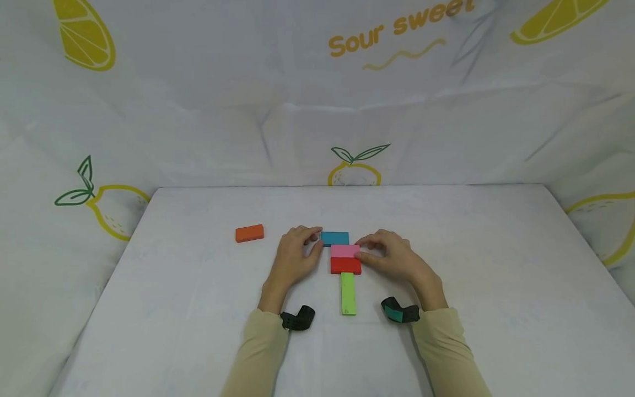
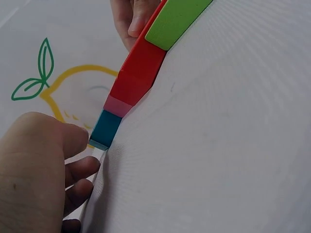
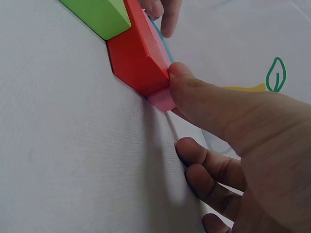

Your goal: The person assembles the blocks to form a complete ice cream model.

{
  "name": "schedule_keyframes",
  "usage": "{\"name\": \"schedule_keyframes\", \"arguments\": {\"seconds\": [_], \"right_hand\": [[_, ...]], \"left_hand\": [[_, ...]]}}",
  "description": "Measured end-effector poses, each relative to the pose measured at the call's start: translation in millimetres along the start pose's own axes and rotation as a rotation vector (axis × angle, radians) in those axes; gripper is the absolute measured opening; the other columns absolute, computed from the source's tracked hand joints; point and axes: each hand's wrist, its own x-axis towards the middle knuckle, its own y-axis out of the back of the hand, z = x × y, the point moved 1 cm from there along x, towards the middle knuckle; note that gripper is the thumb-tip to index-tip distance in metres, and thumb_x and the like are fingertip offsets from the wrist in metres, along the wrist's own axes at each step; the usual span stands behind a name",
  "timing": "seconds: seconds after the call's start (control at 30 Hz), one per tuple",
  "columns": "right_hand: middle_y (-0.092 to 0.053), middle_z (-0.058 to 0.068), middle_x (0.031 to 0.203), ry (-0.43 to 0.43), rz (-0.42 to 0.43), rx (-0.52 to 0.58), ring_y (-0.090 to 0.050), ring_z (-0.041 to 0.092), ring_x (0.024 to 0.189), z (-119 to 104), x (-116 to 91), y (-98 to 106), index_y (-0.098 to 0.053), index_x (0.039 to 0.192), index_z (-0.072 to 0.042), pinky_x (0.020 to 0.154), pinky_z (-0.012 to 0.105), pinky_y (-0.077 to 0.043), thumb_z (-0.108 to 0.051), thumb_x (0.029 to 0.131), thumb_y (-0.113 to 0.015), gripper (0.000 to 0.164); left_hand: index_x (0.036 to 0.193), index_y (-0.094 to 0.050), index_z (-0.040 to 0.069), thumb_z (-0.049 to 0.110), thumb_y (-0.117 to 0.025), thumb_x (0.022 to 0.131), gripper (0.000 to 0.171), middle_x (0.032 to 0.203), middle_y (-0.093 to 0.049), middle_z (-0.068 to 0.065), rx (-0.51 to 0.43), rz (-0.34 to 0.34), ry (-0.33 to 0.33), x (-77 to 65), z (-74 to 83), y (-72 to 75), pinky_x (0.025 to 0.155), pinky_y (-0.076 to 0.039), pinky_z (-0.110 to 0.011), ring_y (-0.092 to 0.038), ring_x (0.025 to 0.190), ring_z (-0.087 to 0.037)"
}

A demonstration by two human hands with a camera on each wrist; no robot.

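Several coloured rectangular blocks lie together on the table. The farthest is a blue block (image 1: 334, 238); a pink block (image 1: 344, 251) adjoins its near side, set slightly rightward. Against the pink one lies a red block (image 1: 345, 266), and a light green block (image 1: 348, 294) runs lengthwise from it toward me. My left hand (image 1: 294, 255) holds the blue block's left end, thumb at the near corner and index finger at the far corner. With thumb and index finger, my right hand (image 1: 392, 255) pinches the pink block's right end; in the right wrist view the thumb (image 3: 194, 94) hides part of it.
An orange block (image 1: 249, 233) lies apart on the left, beyond my left hand. The white table (image 1: 173, 309) ends at a hanging cloth (image 1: 208, 138) printed with lemons. Dark bands with small attachments (image 1: 299, 318) sit at both wrists, beside the sleeves.
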Motion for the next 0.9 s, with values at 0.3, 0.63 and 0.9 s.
{"name": "schedule_keyframes", "arguments": {"seconds": [0.3,0.63,0.9], "right_hand": [[-0.066,0.009,0.114,-0.007,-0.013,0.018,-0.057,0.026,0.109,0.7,1.1,0.2,-0.072,0.125,-0.012,0.097,0.048,-0.052,-0.031,0.092,-0.074,0.037],[-0.065,0.010,0.114,-0.018,-0.016,0.027,-0.056,0.027,0.110,-0.6,0.8,0.8,-0.072,0.124,-0.012,0.097,0.047,-0.053,-0.030,0.093,-0.074,0.037],[-0.065,0.011,0.113,-0.018,-0.008,0.030,-0.057,0.027,0.109,-0.2,0.8,0.3,-0.073,0.122,-0.009,0.095,0.045,-0.052,-0.029,0.092,-0.074,0.036]], "left_hand": [[0.115,-0.074,0.009,0.013,-0.066,0.095,0.022,0.094,-0.073,-0.004,-0.009,0.046,-0.023,0.7,0.4,0.0,0.079,-0.047,-0.034,-0.060,0.085,-0.019],[0.118,-0.075,0.012,0.017,-0.068,0.096,0.024,0.097,-0.074,-0.003,0.029,0.035,-0.031,0.6,0.2,-0.7,0.080,-0.045,-0.033,-0.060,0.086,-0.019],[0.121,-0.075,0.014,0.022,-0.068,0.097,0.026,0.099,-0.074,-0.003,0.038,0.007,-0.030,1.6,3.5,-0.8,0.080,-0.042,-0.033,-0.061,0.088,-0.020]]}}
